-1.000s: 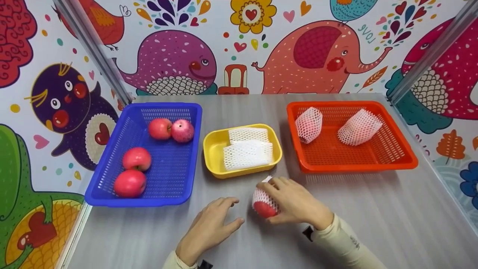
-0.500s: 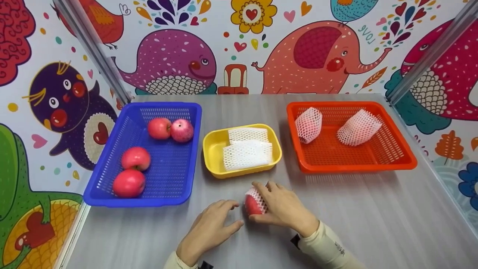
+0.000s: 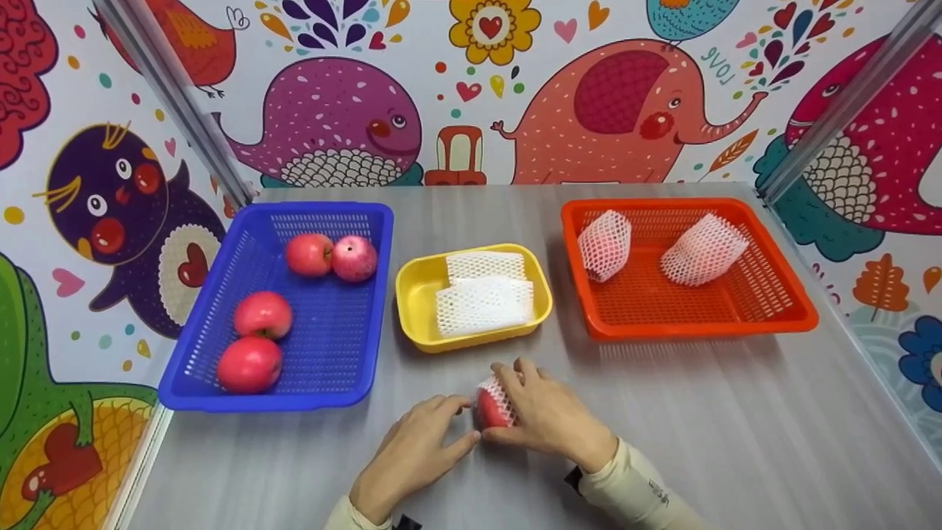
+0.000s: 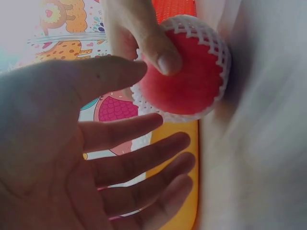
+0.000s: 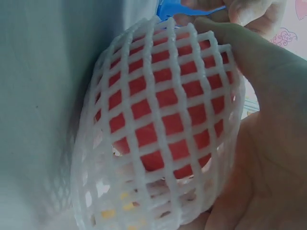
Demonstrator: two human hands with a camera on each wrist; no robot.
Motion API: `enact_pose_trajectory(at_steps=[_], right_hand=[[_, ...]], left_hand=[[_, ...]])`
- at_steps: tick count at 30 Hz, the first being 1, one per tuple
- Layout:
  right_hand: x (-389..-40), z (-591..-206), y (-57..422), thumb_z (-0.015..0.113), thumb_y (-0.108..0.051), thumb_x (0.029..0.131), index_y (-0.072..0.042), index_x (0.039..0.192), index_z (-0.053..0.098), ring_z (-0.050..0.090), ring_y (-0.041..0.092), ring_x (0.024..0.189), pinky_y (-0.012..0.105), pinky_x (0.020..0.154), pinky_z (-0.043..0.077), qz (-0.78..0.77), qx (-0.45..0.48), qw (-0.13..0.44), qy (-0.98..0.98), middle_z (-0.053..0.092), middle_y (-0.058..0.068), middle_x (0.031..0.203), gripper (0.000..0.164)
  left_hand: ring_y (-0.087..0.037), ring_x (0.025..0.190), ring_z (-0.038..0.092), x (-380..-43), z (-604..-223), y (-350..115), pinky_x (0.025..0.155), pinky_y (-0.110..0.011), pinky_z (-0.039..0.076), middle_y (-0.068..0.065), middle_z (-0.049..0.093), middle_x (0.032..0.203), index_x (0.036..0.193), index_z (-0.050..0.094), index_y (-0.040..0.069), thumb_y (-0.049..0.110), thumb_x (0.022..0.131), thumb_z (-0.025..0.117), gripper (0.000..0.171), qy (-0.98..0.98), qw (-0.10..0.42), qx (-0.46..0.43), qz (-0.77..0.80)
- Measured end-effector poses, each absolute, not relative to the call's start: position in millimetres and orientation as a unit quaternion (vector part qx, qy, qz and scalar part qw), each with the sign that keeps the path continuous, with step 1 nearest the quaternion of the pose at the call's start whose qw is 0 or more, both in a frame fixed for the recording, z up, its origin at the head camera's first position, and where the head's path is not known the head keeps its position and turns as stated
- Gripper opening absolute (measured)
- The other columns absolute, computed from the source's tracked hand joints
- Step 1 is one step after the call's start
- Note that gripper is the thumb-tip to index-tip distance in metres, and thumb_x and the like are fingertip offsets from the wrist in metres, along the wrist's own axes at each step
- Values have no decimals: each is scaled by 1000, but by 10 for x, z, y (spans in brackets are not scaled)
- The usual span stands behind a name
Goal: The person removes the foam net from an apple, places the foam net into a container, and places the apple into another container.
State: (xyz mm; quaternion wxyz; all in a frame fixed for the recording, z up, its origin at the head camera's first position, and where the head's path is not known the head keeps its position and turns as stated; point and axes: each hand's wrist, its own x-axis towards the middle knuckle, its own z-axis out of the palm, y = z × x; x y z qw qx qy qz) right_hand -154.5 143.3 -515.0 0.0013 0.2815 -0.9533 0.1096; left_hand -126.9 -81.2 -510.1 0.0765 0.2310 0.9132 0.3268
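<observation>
The right hand [image 3: 548, 416] curls around a red apple [image 3: 491, 407] half sheathed in white foam netting [image 5: 158, 120], resting on the tabletop [image 3: 736, 427] between both hands. The left hand [image 3: 416, 449] lies open, fingertips just beside the bare end. Best to steady the fruit and tug the mesh evenly. Ahead sit a yellow tray [image 3: 416, 294], blue basket [image 3: 324, 397] left, orange basket [image 3: 699, 324] right; cartoon-animal walls surround.
</observation>
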Motion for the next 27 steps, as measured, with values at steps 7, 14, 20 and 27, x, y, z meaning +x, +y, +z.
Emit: enact_pose_trajectory(at_steps=[7,14,20,27], right_hand=[[-1530,-5144,1440,92,-58,57,-1,150,33,61,33,90,42,62,57,110,301,-46,-946,48,18,120,123],[-1546,-5196,1464,93,-39,61,-6,139,40,60,28,83,37,57,55,117,319,-12,-940,50,10,111,100],[-1530,-5179,1484,91,-38,61,-8,136,42,58,22,82,35,62,55,153,330,7,-932,50,6,107,95],[-1510,-5109,1460,88,-38,63,-9,138,42,55,19,80,32,58,52,166,329,18,-930,49,4,106,93]], left_hand=[[-18,101,62,-1278,-5130,-809,83,-43,52,-3,67,113,126,64,13,36,94,69,40,912,81,234,328],[-18,101,61,-1283,-5144,-802,84,-43,51,-4,66,113,128,63,11,37,93,70,44,912,86,233,327],[-21,107,61,-1287,-5137,-783,89,-45,51,-5,66,117,133,60,10,39,94,69,50,912,94,220,333],[-19,103,62,-1306,-5117,-770,86,-41,52,-2,65,115,134,57,8,47,92,69,59,905,82,221,353]])
